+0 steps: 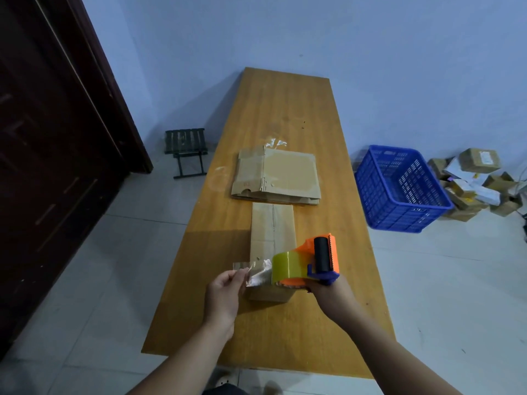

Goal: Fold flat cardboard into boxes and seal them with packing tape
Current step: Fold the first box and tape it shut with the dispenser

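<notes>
One box [272, 238] folded, lower centre on the counter [285, 109], seam looks untaped! Left hand [225, 295] fingers pinch the tape end [251, 273], right hand [328, 292] grips the dispenser [310, 260] over it. Flat cardboard stack [276, 175] waits mid-frame.

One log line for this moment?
left hand pinches tape end | right hand holds tape dispenser | folded box on table | flat cardboard stacked behind
</notes>
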`<control>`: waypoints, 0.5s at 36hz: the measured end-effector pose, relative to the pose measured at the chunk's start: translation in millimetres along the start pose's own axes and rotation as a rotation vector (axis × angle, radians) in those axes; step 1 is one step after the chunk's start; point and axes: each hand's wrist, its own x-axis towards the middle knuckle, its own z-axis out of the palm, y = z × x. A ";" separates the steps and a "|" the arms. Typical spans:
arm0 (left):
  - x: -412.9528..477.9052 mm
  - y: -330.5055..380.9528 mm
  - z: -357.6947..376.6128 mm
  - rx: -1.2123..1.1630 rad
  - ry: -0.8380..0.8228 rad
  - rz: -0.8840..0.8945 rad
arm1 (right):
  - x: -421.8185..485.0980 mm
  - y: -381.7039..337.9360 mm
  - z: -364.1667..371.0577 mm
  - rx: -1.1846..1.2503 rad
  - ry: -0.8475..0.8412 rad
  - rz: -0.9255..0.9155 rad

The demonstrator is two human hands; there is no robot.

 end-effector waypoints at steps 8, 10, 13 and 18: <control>1.0 -0.9 1.8 -0.074 -0.039 -0.013 | -6.1 -1.4 -6.0 0.107 -0.028 0.032; 0.5 -2.7 3.1 -0.096 -0.021 -0.024 | -8.1 -4.3 -6.1 0.107 -0.040 0.010; 1.6 -4.4 5.0 -0.059 0.021 -0.028 | -9.9 -6.7 -7.1 0.086 -0.085 -0.041; 4.6 -3.7 7.1 -0.040 0.075 -0.043 | -8.9 -13.9 -13.9 0.044 -0.189 -0.046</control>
